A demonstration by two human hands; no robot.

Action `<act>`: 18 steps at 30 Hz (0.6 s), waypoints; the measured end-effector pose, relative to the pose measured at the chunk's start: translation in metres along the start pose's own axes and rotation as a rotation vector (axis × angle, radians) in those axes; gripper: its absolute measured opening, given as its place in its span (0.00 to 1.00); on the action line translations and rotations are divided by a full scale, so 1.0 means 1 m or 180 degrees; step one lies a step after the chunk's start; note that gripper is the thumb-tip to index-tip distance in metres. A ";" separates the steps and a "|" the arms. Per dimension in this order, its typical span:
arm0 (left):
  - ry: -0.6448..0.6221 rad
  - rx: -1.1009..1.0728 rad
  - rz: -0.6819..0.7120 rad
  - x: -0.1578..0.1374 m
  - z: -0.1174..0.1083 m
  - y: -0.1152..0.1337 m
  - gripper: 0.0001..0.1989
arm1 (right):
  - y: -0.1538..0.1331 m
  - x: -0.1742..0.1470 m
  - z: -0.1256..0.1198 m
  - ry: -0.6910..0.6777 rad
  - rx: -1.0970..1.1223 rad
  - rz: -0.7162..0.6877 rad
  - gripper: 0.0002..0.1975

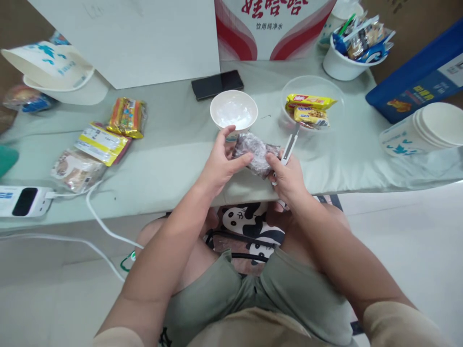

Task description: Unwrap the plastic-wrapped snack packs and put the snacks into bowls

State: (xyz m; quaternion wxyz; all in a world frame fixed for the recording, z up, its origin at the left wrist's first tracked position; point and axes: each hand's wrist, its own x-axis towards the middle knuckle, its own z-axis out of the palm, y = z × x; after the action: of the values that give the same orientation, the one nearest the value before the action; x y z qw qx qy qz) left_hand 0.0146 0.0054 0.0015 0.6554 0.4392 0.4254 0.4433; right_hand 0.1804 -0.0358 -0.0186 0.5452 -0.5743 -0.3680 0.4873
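Between my two hands, over the table's front edge, is a dark snack packet [257, 153] in shiny clear wrapping. My left hand [224, 161] grips its left end with thumb and fingers. My right hand [288, 176] pinches the right end and also has a white utility knife [290, 147] in its grasp, blade pointing up and away. Just beyond my left fingers stands a white paper bowl [234, 112]. Past the knife tip, a clear round plastic container [336, 113] holds yellow snack packets [310, 108].
A black phone [217, 85] lies behind the bowl. Wrapped snacks [103, 143] and a white power bank [25, 201] with a cable are at left. Stacked paper cups [427, 130], a blue box [415, 72] and a tub of packets [343, 65] stand at right.
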 end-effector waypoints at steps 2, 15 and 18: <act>0.0093 -0.0203 -0.0105 -0.002 0.007 -0.004 0.35 | 0.000 -0.001 0.003 0.0045 0.0397 0.0082 0.31; 0.0616 0.0638 0.0006 -0.003 0.006 -0.005 0.15 | -0.008 0.014 -0.028 0.0305 -0.0320 -0.0119 0.17; 0.0593 0.0642 0.0026 -0.004 0.006 -0.009 0.15 | -0.011 0.004 -0.025 -0.0231 -0.0780 -0.0533 0.17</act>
State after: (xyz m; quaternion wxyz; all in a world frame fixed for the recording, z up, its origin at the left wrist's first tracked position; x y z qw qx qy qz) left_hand 0.0211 -0.0011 -0.0051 0.5638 0.4615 0.5251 0.4399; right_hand 0.2067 -0.0368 -0.0104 0.4961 -0.5858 -0.4909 0.4120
